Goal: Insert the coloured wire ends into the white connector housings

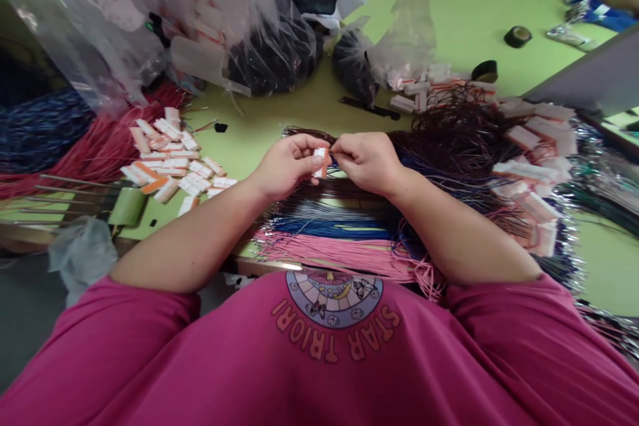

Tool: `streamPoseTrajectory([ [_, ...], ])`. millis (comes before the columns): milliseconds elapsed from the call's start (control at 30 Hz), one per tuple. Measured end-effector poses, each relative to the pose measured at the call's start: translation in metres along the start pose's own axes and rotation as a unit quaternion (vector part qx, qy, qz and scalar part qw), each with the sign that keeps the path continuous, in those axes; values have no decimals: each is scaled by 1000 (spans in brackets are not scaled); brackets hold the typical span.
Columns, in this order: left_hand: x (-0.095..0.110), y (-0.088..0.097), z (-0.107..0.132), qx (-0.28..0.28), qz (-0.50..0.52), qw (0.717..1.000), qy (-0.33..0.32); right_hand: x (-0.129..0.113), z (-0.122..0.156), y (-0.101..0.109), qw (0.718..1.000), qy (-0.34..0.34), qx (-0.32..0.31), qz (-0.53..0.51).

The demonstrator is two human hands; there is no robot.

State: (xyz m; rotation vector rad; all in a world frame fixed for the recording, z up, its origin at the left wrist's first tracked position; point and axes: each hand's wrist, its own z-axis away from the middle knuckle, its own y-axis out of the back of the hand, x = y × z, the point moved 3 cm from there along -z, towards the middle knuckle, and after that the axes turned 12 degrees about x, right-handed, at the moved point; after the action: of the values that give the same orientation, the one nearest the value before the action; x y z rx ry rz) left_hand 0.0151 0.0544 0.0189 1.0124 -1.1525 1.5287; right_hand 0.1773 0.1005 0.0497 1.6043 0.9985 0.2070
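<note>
My left hand (292, 165) pinches a small white and orange connector housing (321, 163) between thumb and fingers. Right beside it, my right hand (367, 158) is closed, its fingertips pressed together at the housing's orange side. Whatever those fingertips grip is too small and too covered to make out. Beneath both hands lie bundles of wires: dark brown ones, blue wires (334, 229) and pink wires (334, 253) nearest my body. A loose pile of similar housings (170, 163) sits left of my left hand.
Dark wires (454, 126) with white housings (542, 130) on their ends spread to the right. Plastic bags (279, 53) of dark parts stand at the back. Black tape rolls (518, 36) lie at the far right. A green cylinder (128, 206) with metal rods is at the left edge.
</note>
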Motion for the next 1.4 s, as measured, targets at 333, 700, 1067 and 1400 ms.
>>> streamPoseTrajectory([
  [333, 5, 1, 1, -3, -87, 996, -21, 2, -2, 0, 997, -43, 10, -59],
  [700, 2, -3, 3, 7, -104, 994, -24, 1, -3, -5, 998, -53, -16, 1],
  [1067, 13, 19, -15, 122, -42, 991, -45, 24, -12, 46, 996, 29, -1, 86],
  [1400, 11, 26, -21, 150, -25, 988, -38, 28, -2, 0, 967, 64, -153, 191],
])
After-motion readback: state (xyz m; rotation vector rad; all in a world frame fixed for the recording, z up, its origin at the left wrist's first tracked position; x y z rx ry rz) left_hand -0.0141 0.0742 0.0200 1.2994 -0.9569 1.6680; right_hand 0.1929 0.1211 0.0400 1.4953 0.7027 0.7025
